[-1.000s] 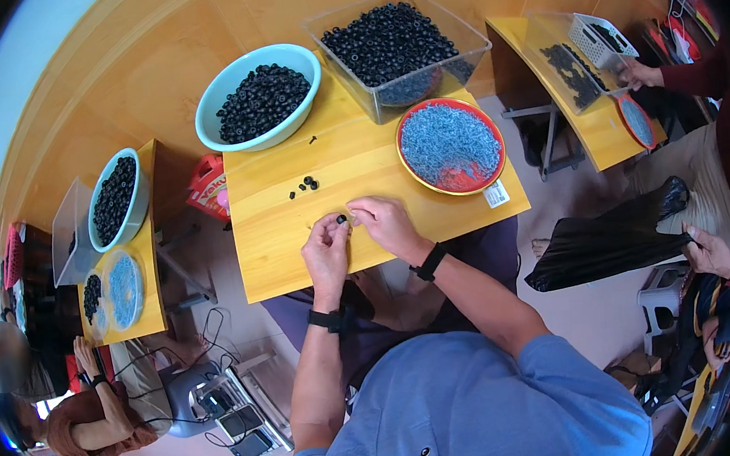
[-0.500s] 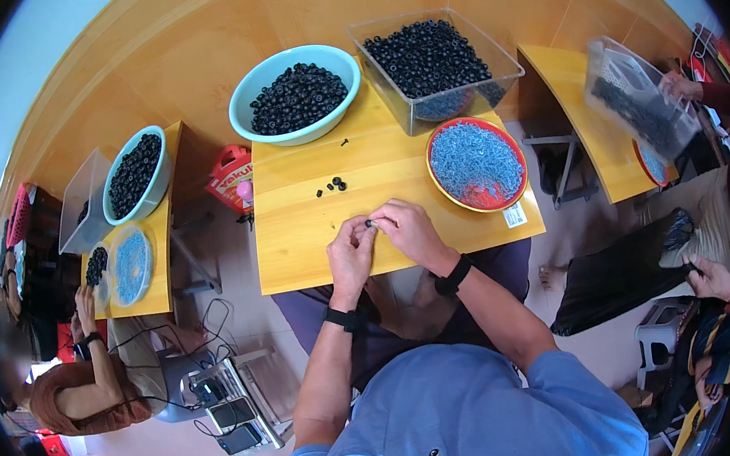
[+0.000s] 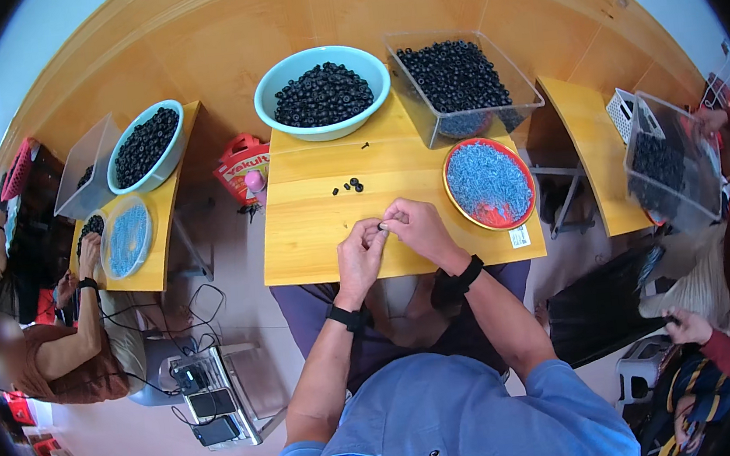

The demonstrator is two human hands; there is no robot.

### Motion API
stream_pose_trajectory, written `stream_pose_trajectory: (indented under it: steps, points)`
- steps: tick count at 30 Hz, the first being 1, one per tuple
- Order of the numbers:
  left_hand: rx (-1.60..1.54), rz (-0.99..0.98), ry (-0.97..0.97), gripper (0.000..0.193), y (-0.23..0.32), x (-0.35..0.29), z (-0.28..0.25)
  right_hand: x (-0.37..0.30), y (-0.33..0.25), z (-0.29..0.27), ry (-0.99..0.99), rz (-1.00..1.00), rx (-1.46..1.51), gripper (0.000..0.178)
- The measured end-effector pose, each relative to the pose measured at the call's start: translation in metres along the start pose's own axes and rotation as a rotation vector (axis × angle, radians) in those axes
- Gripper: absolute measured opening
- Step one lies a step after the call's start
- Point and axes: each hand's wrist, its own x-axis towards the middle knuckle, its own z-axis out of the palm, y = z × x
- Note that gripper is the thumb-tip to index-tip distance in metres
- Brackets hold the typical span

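My left hand and my right hand meet over the near edge of a small wooden table, fingertips pinched together on a small black ring. A few loose black rings lie on the table just beyond my hands. A red plate of small blue-grey parts sits to the right of my right hand. A teal bowl of black rings and a clear bin of black rings stand at the table's far edge.
A person sits at the left by another wooden table bearing a teal bowl and a plate of blue-grey parts. A third table and a clear bin stand at right, near another person's hand. Electronic devices lie on the floor.
The view has shifted, so the table sits more centred and closer. My hands stay together at the near edge, still pinching a small black ring.
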Motion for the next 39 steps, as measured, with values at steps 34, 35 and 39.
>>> stream_pose_trajectory:
  steps: [34,35,39]
  points:
    - [-0.19,0.044,0.145,0.015,-0.011,0.006,0.003,0.056,-0.005,-0.006,0.002,-0.344,-0.587,0.009]
    - [-0.139,0.044,0.144,0.014,-0.009,0.006,0.003,0.048,0.004,-0.009,-0.068,-0.293,-0.699,0.009]
    - [-0.107,0.041,0.139,0.015,-0.009,0.006,0.003,0.032,0.017,-0.013,-0.09,-0.171,-0.697,0.009]
